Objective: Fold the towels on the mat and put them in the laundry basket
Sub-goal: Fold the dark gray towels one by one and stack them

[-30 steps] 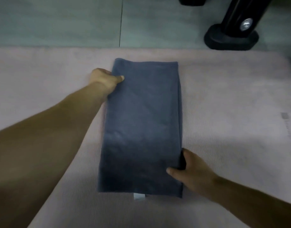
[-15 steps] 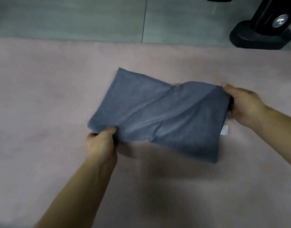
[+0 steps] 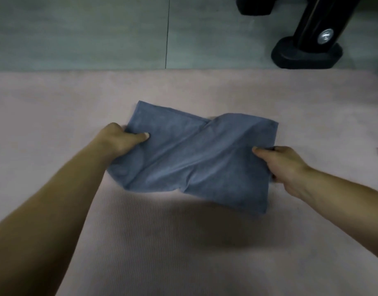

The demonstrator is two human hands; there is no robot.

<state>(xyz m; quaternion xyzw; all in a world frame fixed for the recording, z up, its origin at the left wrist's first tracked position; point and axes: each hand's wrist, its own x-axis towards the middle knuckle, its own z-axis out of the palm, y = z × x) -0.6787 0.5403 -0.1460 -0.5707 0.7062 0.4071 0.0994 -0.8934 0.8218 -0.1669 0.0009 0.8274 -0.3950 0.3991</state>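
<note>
Head view, 1 frame. Both bare forearms reach forward from the bottom corners. The left hand [image 3: 122, 139] is curled round the left end of the folded blue-grey cloth towel [image 3: 194, 159], thumb pressed on top of the fabric, the other fingers hidden under the edge. The right hand [image 3: 282, 165] grasps the right end of the same towel, thumb on top, fingers tucked beneath.

The towel spans the gap between the 2 hands. It sags and creases diagonally through its middle. Its near right corner hangs lower than the rest, and a shadow lies on the surface beneath it. Its far left corner seems to sit close to the surface; whether it touches cannot be told.

Below lies a pale pink ribbed mat [image 3: 183, 248], filling the lower 2/3 of the frame. Beyond its far edge is grey-green tiled floor [image 3: 98, 33] with 1 dark seam. A black stand foot with a silver bolt [image 3: 307, 54] rests on the floor at the upper right.
</note>
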